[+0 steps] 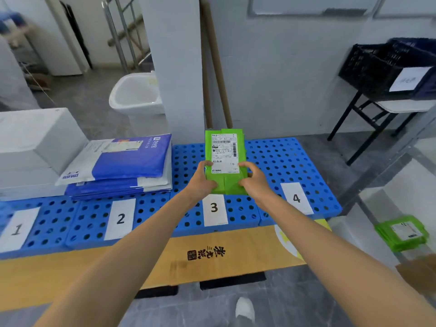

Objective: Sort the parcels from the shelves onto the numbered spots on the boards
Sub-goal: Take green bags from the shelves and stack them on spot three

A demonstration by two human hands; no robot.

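Observation:
A green parcel (225, 154) with a white shipping label is held over the blue perforated board (283, 161), above the paper label 3 (214, 208). My left hand (203, 178) grips its lower left edge and my right hand (252, 178) grips its lower right edge, thumbs on top. Labels 1 (17, 228), 2 (120, 218) and 4 (296, 198) lie along the board's front. A stack of blue-and-white mailers (122, 166) sits behind label 2, and a white box (35, 147) behind label 1.
The boards rest on a flattened cardboard sheet (212, 256). Another green parcel (402, 234) lies on a shelf at the right. A black crate (387, 67) stands on a folding table at the back right. A white basin (136, 93) and a pillar stand behind the boards.

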